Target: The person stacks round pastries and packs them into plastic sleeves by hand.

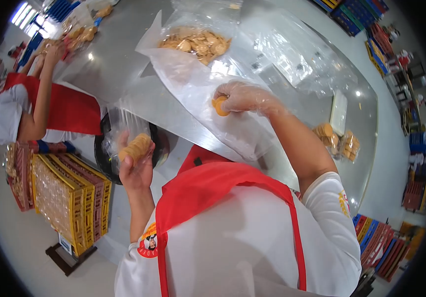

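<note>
My left hand (137,166) is wrapped round a clear bag (124,123) that holds a row of round golden biscuits (136,147), over a black bin (105,156). On the other side my right hand (242,96), in a clear glove, grips some round biscuits (220,106) above a large plastic sheet (193,94) on the metal table (119,64). Beyond it lies a large heap of biscuits (198,43) in clear plastic.
At the right are packed biscuits (350,146) and a white box (338,113). Clear bags (287,54) lie farther back. A co-worker (30,104) in a red apron stands at the left, above stacked yellow crates (69,198).
</note>
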`<state>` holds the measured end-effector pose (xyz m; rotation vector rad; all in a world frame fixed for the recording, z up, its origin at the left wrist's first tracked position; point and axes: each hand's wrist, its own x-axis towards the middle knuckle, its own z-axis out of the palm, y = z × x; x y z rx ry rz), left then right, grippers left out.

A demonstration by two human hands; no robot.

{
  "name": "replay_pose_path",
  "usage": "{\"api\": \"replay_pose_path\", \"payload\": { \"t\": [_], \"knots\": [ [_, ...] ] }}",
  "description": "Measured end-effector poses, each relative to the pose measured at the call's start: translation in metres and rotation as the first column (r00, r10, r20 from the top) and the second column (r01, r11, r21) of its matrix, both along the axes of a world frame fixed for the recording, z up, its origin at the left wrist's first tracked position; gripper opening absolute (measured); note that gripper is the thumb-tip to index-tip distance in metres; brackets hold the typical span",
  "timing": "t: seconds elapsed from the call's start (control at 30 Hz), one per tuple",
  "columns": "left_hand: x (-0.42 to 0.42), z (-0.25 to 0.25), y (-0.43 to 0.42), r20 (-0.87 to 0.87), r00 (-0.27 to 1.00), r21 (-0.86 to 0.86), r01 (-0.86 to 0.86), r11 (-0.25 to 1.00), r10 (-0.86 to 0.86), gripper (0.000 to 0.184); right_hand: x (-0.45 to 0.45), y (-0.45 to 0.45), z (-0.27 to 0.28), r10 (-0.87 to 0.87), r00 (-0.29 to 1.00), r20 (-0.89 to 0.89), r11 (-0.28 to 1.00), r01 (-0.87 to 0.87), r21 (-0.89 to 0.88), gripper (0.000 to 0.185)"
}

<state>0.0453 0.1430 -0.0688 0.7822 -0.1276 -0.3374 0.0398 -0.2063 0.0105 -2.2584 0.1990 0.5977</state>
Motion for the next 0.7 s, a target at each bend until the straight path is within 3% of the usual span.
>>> {"api": "replay_pose_path", "payload": {
  "t": [0.07, 0.17, 0.27, 0.37, 0.47, 0.57, 0.67, 0.7],
  "knots": [
    [-0.002, 0.001, 0.003, 0.035, 0.999, -0.006, 0.021, 1.000, -0.021, 0.093, 0.014, -0.003, -0.010, 0.083, 0.990, -0.113, 0.997, -0.083, 0.004, 0.043],
    [-0.006, -0.002, 0.006, 0.023, 0.999, -0.056, 0.039, 0.998, -0.038, 0.099, 0.023, -0.001, -0.007, 0.108, 0.991, -0.078, 0.994, -0.109, -0.011, 0.041],
    [-0.010, -0.003, 0.006, 0.007, 0.997, -0.138, 0.080, 0.987, -0.080, 0.100, 0.027, -0.008, -0.038, 0.122, 0.976, 0.181, 0.992, -0.115, -0.052, 0.038],
    [-0.009, -0.006, 0.005, 0.035, 0.980, -0.246, 0.199, 0.949, -0.196, 0.099, 0.033, 0.004, -0.012, 0.094, 0.979, -0.181, 0.993, -0.106, -0.058, 0.031],
    [-0.009, -0.001, 0.001, 0.069, 0.962, -0.337, 0.272, 0.901, -0.264, 0.100, 0.028, 0.013, 0.000, 0.117, 0.980, -0.163, 0.982, -0.139, -0.129, 0.025],
    [-0.006, -0.002, -0.004, 0.151, 0.940, -0.392, 0.341, 0.854, -0.306, 0.102, 0.024, 0.016, -0.006, 0.179, 0.983, -0.030, 0.966, -0.182, -0.185, 0.020],
    [-0.005, -0.002, -0.005, 0.183, 0.926, -0.390, 0.376, 0.841, -0.329, 0.103, 0.016, 0.024, -0.004, 0.143, 0.990, -0.019, 0.984, -0.144, -0.101, 0.018],
    [-0.005, -0.002, -0.007, 0.188, 0.922, -0.386, 0.387, 0.837, -0.339, 0.104, 0.010, 0.024, -0.010, 0.170, 0.983, 0.062, 0.981, -0.163, -0.107, 0.021]
  ]
}}
